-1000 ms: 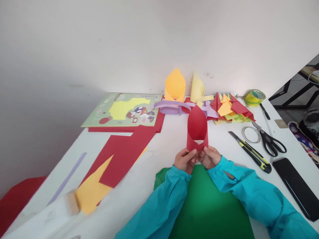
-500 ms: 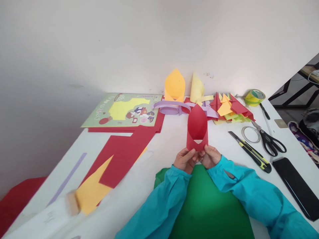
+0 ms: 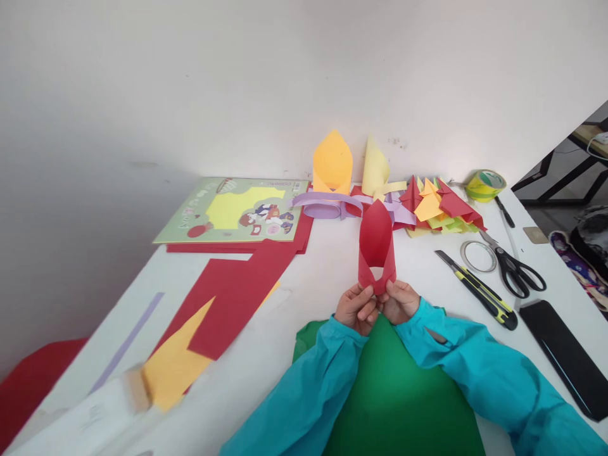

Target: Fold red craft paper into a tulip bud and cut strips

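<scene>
A red paper loop [image 3: 376, 237] with a tall pointed back stands upright between my hands in the head view. My left hand [image 3: 356, 308] pinches its low front edge from the left, fingers curled beneath. From the right, my right hand [image 3: 399, 303] grips the same front edge between thumb and fingers. The thumbs sit close together at the bottom of the loop, and a small gap shows through its front. Below my wrists lies a green sheet [image 3: 399, 392]. Behind, against the wall, stands an orange paper loop [image 3: 332, 158] of similar shape.
To the right lie a utility knife [image 3: 477, 290], scissors [image 3: 515, 269], a tape roll [image 3: 479, 256] and a black case [image 3: 565, 358]. Folded papers [image 3: 441, 206] and a pale yellow paper cone [image 3: 375, 168] are at the back. Red sheets [image 3: 247, 297] and a pad [image 3: 232, 212] lie left.
The red paper loop has narrowed slightly, its front drawn in and lowered between my fingers. My left hand has shifted a little to the right; the other things stay put.
</scene>
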Action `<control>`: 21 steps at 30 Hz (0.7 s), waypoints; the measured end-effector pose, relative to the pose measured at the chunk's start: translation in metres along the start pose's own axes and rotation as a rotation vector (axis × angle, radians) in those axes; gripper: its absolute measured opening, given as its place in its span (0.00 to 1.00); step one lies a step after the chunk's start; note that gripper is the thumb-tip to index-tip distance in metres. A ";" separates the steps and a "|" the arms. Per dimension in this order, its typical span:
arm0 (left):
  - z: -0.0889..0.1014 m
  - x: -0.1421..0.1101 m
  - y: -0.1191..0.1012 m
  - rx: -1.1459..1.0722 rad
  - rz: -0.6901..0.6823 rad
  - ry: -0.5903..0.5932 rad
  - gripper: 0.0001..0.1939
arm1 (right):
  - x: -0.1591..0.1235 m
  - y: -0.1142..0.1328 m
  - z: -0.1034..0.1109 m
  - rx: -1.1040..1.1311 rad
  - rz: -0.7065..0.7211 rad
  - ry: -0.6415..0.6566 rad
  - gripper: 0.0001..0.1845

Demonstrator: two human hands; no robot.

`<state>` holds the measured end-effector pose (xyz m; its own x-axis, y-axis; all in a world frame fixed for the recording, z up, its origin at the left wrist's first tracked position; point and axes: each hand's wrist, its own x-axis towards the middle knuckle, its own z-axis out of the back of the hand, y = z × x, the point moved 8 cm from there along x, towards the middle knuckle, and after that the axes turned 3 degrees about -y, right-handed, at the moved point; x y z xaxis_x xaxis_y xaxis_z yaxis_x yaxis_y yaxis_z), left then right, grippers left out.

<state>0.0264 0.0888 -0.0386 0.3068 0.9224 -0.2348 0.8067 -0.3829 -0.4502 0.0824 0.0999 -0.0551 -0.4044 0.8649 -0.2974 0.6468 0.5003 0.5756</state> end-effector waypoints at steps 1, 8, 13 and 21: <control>0.001 0.000 0.000 -0.005 -0.004 -0.004 0.06 | 0.000 0.000 0.001 0.002 -0.002 -0.001 0.16; 0.007 -0.002 0.000 -0.038 -0.029 -0.035 0.07 | 0.005 -0.005 0.011 0.038 0.032 -0.054 0.16; 0.011 0.000 0.002 -0.042 -0.003 -0.043 0.08 | 0.009 -0.008 0.016 0.049 0.045 -0.085 0.18; 0.010 0.000 0.003 -0.030 0.005 -0.054 0.06 | 0.008 -0.008 0.017 0.035 0.051 -0.090 0.19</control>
<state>0.0234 0.0872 -0.0487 0.2834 0.9162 -0.2833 0.8204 -0.3846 -0.4232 0.0851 0.1037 -0.0752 -0.3117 0.8887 -0.3363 0.6878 0.4552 0.5655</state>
